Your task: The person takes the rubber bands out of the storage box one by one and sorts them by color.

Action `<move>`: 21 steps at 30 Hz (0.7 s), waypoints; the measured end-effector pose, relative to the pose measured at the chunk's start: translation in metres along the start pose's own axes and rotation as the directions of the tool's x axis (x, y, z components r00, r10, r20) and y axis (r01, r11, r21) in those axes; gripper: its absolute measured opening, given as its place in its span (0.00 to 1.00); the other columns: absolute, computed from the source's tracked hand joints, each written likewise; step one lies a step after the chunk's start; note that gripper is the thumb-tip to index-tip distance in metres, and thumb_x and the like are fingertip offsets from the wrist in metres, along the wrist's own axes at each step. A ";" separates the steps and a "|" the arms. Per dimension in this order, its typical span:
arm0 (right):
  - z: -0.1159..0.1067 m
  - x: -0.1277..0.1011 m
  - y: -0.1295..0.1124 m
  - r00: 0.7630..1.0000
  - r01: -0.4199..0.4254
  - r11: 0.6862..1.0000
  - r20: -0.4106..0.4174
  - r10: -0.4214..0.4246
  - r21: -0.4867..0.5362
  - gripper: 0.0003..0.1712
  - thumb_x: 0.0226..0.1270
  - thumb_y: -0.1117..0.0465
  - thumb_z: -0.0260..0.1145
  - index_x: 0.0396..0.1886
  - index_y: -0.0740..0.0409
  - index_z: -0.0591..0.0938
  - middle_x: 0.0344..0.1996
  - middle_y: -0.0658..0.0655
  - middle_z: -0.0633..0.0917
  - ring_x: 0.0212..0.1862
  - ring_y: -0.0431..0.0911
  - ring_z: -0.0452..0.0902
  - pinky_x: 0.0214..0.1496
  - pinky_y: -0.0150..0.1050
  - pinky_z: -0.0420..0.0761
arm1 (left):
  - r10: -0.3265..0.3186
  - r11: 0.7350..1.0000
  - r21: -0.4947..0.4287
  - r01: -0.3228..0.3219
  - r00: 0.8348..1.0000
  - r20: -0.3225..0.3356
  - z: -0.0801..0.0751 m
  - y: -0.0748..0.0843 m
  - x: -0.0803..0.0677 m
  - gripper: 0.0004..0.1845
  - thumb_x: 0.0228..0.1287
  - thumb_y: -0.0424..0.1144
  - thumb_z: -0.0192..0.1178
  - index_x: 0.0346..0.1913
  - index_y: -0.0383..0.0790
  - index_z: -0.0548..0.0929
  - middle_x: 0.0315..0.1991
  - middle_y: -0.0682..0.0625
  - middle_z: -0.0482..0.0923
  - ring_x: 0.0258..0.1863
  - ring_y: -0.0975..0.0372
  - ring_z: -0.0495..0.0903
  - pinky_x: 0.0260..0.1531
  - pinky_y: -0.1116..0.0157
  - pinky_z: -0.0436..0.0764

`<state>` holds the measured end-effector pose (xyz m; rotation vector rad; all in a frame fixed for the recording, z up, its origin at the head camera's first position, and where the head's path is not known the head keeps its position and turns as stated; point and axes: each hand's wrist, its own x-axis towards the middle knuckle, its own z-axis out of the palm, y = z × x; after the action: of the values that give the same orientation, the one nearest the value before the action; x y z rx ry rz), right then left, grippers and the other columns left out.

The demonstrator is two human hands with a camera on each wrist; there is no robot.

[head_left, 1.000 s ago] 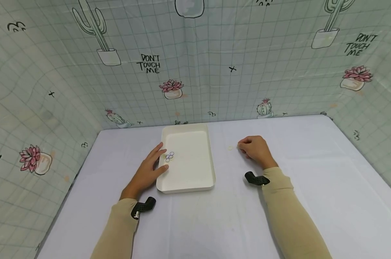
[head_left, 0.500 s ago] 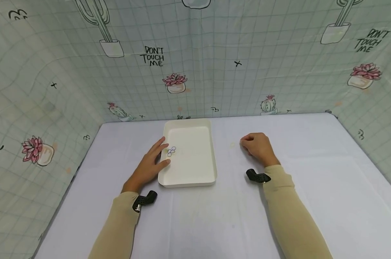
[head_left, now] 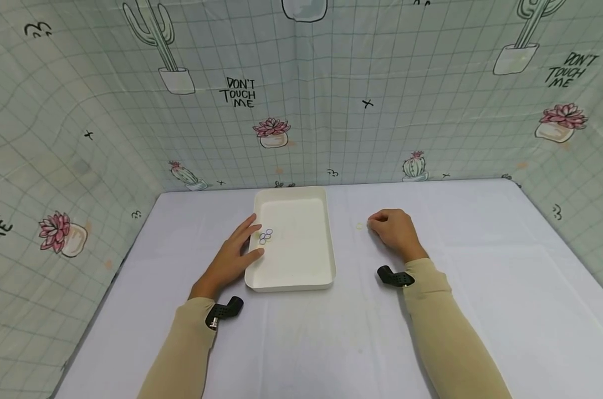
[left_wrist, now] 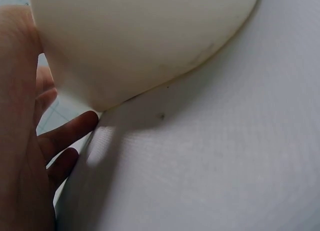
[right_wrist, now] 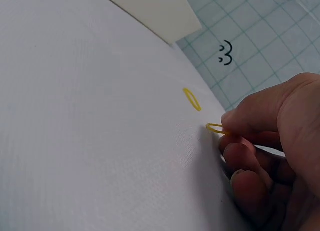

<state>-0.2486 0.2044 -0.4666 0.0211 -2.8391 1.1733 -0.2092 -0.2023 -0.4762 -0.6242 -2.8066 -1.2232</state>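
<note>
The right hand pinches a thin yellow ring; a second ring lies at its 11 o'clock. The left hand, fingers straight, rests against the white tray.

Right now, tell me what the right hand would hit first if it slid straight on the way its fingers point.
Probably the loose yellow ring on the table, just beyond the ring the right hand pinches. Past that, the white tray; depth is uncertain.

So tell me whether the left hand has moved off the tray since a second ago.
No. The left hand still rests against the tray's left rim, beside the small rings, as before.
</note>
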 end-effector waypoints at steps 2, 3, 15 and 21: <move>0.000 0.000 -0.001 1.000 -0.014 1.000 0.005 0.014 0.009 0.13 0.69 0.56 0.63 0.42 0.58 0.89 0.41 0.59 0.88 0.45 0.53 0.78 0.48 0.48 0.75 | 0.000 1.000 0.000 0.000 1.000 0.004 0.000 0.000 0.000 0.34 0.70 0.45 0.61 0.75 0.40 0.66 0.81 0.52 0.48 0.78 0.52 0.48 0.72 0.44 0.52; -0.001 0.000 0.000 1.000 -0.022 1.000 0.010 0.022 0.016 0.14 0.69 0.56 0.63 0.42 0.58 0.89 0.39 0.59 0.88 0.42 0.53 0.78 0.46 0.47 0.75 | 0.000 1.000 0.000 0.000 1.000 0.006 0.000 0.000 -0.001 0.34 0.70 0.45 0.61 0.75 0.40 0.66 0.80 0.52 0.48 0.78 0.52 0.48 0.72 0.44 0.52; -0.009 0.000 0.008 0.986 -0.168 0.951 0.052 0.160 0.259 0.20 0.75 0.52 0.58 0.46 0.65 0.84 0.34 0.60 0.83 0.26 0.44 0.78 0.30 0.35 0.82 | 0.009 1.000 -0.003 -0.009 1.000 0.002 0.000 -0.001 -0.002 0.34 0.69 0.45 0.61 0.75 0.40 0.66 0.80 0.53 0.48 0.78 0.52 0.48 0.72 0.43 0.53; -0.009 0.002 0.006 0.983 -0.184 0.944 0.057 0.175 0.274 0.20 0.76 0.52 0.57 0.50 0.64 0.83 0.37 0.60 0.84 0.26 0.42 0.78 0.30 0.35 0.82 | 0.006 1.000 0.004 -0.006 1.000 0.000 -0.001 0.000 0.000 0.34 0.69 0.45 0.61 0.74 0.40 0.67 0.80 0.53 0.48 0.78 0.52 0.49 0.72 0.43 0.53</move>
<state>-0.2499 0.2152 -0.4643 -0.2110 -2.7233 1.6164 -0.2092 -0.2028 -0.4754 -0.6325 -2.8045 -1.2159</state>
